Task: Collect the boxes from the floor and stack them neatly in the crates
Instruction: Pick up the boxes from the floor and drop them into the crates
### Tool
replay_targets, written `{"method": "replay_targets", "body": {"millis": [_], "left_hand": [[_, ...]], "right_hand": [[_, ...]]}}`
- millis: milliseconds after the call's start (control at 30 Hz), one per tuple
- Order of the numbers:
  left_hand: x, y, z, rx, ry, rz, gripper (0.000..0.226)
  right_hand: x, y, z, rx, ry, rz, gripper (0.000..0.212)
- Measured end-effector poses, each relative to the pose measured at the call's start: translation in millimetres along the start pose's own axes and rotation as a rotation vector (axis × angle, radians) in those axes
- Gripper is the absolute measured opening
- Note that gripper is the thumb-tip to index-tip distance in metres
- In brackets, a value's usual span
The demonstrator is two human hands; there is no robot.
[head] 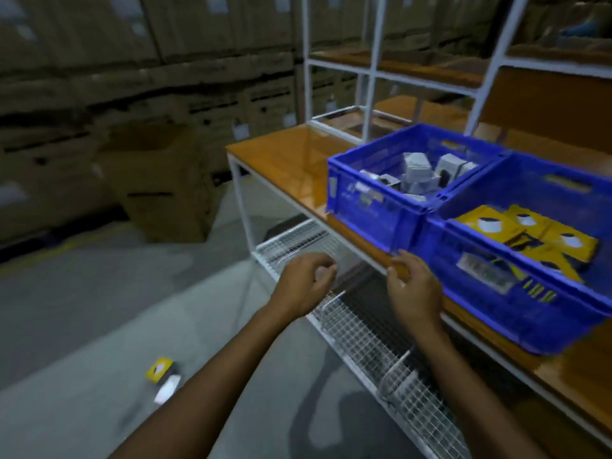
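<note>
Two blue crates stand side by side on the orange tabletop (281,154), touching each other. The far crate (374,207) contains grey boxes (417,173) in loose order. The near crate (496,293) contains yellow boxes (530,233) lying flat.

Left hand (306,283): in front of the tabletop's front edge, fingers loosely curled, holding nothing.

Right hand (414,289): at the tabletop's front edge, fingers relaxed, empty. Blur prevents determining contact with the edge.

One yellow box (160,369) and one white box (169,389) lie close together on the floor (82,293), well apart from the tabletop.
</note>
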State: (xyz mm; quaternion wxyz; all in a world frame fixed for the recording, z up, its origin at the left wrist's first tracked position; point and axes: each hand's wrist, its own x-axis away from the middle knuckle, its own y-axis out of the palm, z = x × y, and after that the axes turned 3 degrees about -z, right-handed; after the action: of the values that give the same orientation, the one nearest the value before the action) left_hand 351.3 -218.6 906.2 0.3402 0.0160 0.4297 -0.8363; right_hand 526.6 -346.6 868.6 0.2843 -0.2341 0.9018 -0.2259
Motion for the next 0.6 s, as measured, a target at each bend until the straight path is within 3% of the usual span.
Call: {"method": "replay_targets", "body": {"millis": [67,267,600], "left_hand": [[48,-29,-14,-0.025,-0.071,0.063,0.021],[185,-113,-47,-0.133,-0.290,0.275,0.014],[329,-220,-102,-0.211,-0.580,0.494,0.012]], "right_hand": [[32,22,-35,-0.111,-0.102,-0.104,0.015],[120,81,-146,-0.330,-0.162,-0.359,0.012],[219,175,-281,-0.400,-0.370,-0.762,0.013]]}}
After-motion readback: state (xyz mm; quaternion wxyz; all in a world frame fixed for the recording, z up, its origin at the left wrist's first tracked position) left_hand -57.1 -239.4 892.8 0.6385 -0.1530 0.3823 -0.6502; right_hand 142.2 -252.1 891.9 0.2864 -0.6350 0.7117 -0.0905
